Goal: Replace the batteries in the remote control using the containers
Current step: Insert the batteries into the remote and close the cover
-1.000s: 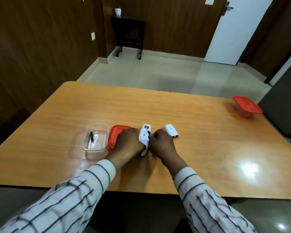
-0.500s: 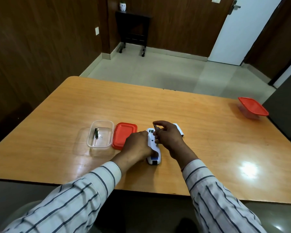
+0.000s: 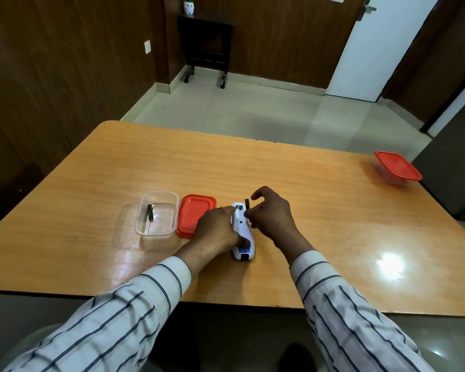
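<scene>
A white remote control [image 3: 243, 237] lies face down on the wooden table [image 3: 279, 170], its battery bay open at the far end. My left hand [image 3: 215, 232] presses on its left side and holds it. My right hand [image 3: 273, 214] pinches a small dark battery [image 3: 247, 204] upright just above the bay. To the left stands an open clear container [image 3: 157, 217] with one dark battery [image 3: 150, 212] inside, and its red lid [image 3: 195, 214] lies beside it. The remote's loose cover is hidden behind my right hand.
A second clear container with a red lid [image 3: 397, 169] sits closed at the table's far right edge. Beyond the table are a tiled floor, a dark side table [image 3: 206, 47] by the wood-panelled wall, and a white door [image 3: 379, 44].
My right hand has lifted a battery out of the remote's bay and raised it. My left hand has slid along the remote, which now lies straighter.
</scene>
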